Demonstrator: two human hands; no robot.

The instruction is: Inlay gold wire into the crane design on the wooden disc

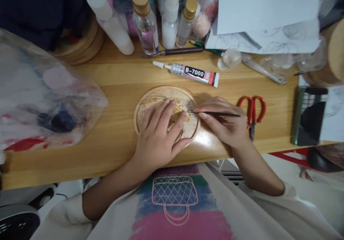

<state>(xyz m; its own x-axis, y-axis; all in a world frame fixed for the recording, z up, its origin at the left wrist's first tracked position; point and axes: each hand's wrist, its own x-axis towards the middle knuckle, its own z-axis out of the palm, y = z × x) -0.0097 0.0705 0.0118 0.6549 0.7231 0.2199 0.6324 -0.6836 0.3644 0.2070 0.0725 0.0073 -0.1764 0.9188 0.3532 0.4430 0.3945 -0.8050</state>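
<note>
A round wooden disc (139, 105) with fine engraved lines lies flat on the table in front of me. Gold cord or wire (177, 105) covers part of its pattern, and a thin loose end trails past the upper right rim. Spread over the disc's left and lower side is my left hand (158, 136), palm down, fingers apart. At the right rim, my right hand (223, 121) pinches a slim dark tool (225, 114), possibly tweezers. Its tip touches or hovers just over the disc near the gold part; I cannot tell which.
Beyond the disc lies a B-7000 glue tube (195, 73). Red-handled scissors (252, 114) are right of my right hand, with a dark phone-like object (309, 116) farther right. Bottles (145, 28) and paper sheets (268, 10) line the back. A plastic bag (53, 100) sits left.
</note>
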